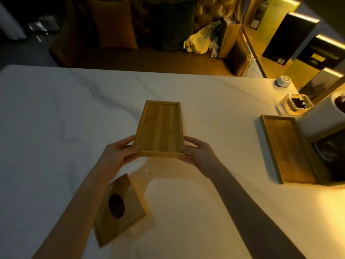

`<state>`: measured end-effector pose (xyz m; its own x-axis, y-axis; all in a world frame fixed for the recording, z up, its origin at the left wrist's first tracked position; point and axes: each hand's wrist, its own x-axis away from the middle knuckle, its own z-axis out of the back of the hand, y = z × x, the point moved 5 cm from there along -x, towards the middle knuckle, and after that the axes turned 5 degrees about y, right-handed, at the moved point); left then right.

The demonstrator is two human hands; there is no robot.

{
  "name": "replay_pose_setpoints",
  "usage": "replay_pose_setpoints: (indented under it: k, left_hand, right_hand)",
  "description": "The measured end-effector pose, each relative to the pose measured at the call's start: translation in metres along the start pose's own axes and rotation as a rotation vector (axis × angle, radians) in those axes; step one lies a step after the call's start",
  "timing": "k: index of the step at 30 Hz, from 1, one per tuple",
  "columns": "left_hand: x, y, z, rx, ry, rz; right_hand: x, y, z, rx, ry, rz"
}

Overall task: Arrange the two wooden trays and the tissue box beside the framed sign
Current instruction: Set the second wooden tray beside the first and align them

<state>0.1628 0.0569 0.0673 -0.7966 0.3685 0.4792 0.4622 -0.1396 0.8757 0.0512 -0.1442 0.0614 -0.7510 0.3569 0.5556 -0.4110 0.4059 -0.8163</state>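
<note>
Nothing I can see here is readable. The dark boxes (288, 37) standing past the far right corner of the table (56, 118) carry a small pale label and some yellowish print, but both are too blurred for me to make out a single letter or number. The wooden pieces on the table show no markings.

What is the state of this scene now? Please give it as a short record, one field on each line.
surface: white marble-look table
held item: wooden tray, gripped at its near end, far end pointing away
left hand: on the tray's near left corner
right hand: on the tray's near right corner
second tray: flat on the table at right, partly hidden at its right side
tissue box: below the left forearm, oval opening on top
framed sign: cannot identify for sure
</note>
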Motion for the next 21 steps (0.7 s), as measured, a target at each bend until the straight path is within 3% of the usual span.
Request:
replay_pose_setpoints:
  k: [6, 21]
  left_hand:
    - [0.022, -0.003, -0.077, 0.016, -0.034, -0.047]
    - [0.017, -0.063, -0.253, -0.037, -0.159, 0.057]
  right_hand:
    - [0.025, -0.009, 0.077, -0.026, -0.047, 0.058]
    - [0.043, 0.003, 0.253, 0.124, 0.16, 0.057]
